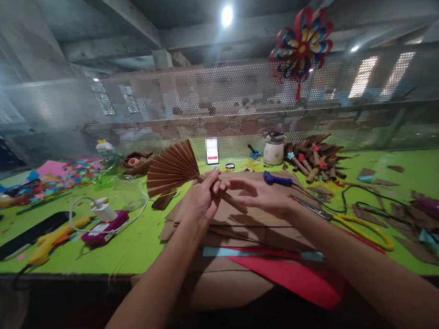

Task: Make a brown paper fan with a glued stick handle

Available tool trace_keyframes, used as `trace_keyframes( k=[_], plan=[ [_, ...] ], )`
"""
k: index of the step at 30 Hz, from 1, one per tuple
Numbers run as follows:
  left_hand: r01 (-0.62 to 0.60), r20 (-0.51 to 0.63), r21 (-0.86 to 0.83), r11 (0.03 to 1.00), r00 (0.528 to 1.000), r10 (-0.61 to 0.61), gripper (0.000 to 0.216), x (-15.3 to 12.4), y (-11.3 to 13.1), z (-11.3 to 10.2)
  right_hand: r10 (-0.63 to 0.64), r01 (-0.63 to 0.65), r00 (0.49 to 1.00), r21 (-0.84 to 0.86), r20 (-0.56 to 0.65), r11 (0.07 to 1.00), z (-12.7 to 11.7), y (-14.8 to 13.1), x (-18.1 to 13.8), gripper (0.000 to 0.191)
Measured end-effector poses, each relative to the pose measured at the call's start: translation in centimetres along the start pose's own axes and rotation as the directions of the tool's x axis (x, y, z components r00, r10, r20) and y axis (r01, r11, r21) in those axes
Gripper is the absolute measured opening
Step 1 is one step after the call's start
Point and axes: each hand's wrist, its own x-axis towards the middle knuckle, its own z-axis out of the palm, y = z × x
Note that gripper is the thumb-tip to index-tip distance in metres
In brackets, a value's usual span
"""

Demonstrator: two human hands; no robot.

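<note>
A pleated brown paper fan (174, 167) is spread out to the left, above the work surface. My left hand (206, 195) is closed around the base of its rolled paper handle, which slants down to the right. Beside it, my right hand (261, 195) is held close over the handle, fingers curved and thumb apart from them. Whether its fingertips touch the handle is hard to see. Thin yellow thread shows near the fan's base and below the handle. Under both hands lie stacked brown paper sheets (260, 233), with a red paper piece (291, 272) at the front.
Scissors with yellow handles (364, 229) and a blue-handled tool (276, 179) lie at right. Several finished fans (313, 158) are heaped behind, near a jar (274, 149). A phone (212, 151) stands upright. At left are a yellow glue gun (54, 240) and a purple power strip (105, 230).
</note>
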Motion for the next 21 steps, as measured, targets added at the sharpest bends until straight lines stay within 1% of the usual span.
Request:
trace_keyframes(
  k=[1,2,3,4,5,6,7,8,11,14,16,18,19,20,21],
  plan=[
    [-0.034,0.002,0.022,0.999,0.999,0.034,0.022,-0.2,0.2,0.6,-0.023,0.018,0.999,0.13,0.035,0.991,1.2,0.2,0.7,0.044],
    [-0.067,-0.004,0.046,0.997,0.998,0.067,0.021,-0.5,0.4,1.1,-0.042,0.035,0.999,0.241,0.022,0.97,2.2,0.4,1.2,0.048],
    [-0.096,-0.018,0.066,0.993,0.995,0.097,0.021,-0.7,0.6,1.5,-0.029,0.023,0.999,0.326,0.015,0.945,2.9,0.6,1.5,0.051],
    [-0.111,-0.031,0.082,0.99,0.993,0.113,0.02,-0.9,0.7,1.8,0.004,-0.01,1.0,0.379,0.016,0.925,3.5,0.6,1.5,0.052],
    [-0.114,-0.042,0.094,0.989,0.992,0.119,0.02,-1.1,0.8,1.9,0.041,-0.046,0.999,0.392,0.021,0.919,3.8,0.6,1.4,0.048],
    [-0.108,-0.051,0.099,0.989,0.992,0.113,0.021,-1.2,0.8,2.0,0.081,-0.087,0.996,0.377,0.033,0.922,4.0,0.6,1.1,0.04],
    [-0.091,-0.057,0.098,0.991,0.994,0.097,0.022,-1.3,0.8,1.9,0.116,-0.122,0.992,0.335,0.04,0.934,4.0,0.5,0.8,0.033],
    [-0.071,-0.067,0.09,0.993,0.995,0.078,0.023,-1.3,0.7,1.8,0.139,-0.143,0.99,0.266,0.035,0.953,3.9,0.4,0.5,0.03],
    [-0.013,-0.096,0.049,0.999,0.995,0.018,0.028,-1.2,0.2,1.2,0.176,-0.176,0.984,0.015,-0.017,0.984,3.5,0.2,-0.3,0.032],
    [0.023,-0.103,0.015,1.0,0.994,-0.021,0.029,-0.8,-0.4,0.5,0.237,-0.24,0.971,-0.169,-0.039,0.956,3.4,0.4,-0.8,0.025],
    [0.071,-0.085,0.017,0.997,0.994,-0.069,0.028,-0.8,-0.7,-0.2,0.23,-0.234,0.972,-0.254,-0.045,0.939,3.2,0.6,-0.9,0.022],
    [0.175,-0.063,0.072,0.982,0.983,-0.171,0.033,-1.4,-1.0,-1.0,0.153,-0.165,0.986,-0.325,-0.061,0.931,2.9,0.8,-1.0,0.022],
    [0.239,-0.056,0.127,0.963,0.971,-0.234,0.037,-2.0,-1.1,-1.4,0.116,-0.13,0.991,-0.353,-0.062,0.927,2.6,0.9,-1.0,0.024],
    [0.293,-0.061,0.202,0.934,0.956,-0.287,0.038,-2.7,-1.2,-1.8,0.097,-0.113,0.993,-0.377,-0.061,0.919,2.1,1.0,-1.0,0.026],
    [0.323,-0.063,0.296,0.899,0.946,-0.319,0.036,-3.7,-1.2,-2.1,0.105,-0.119,0.993,-0.401,-0.057,0.908,1.7,1.2,-1.0,0.028]
  ],
)
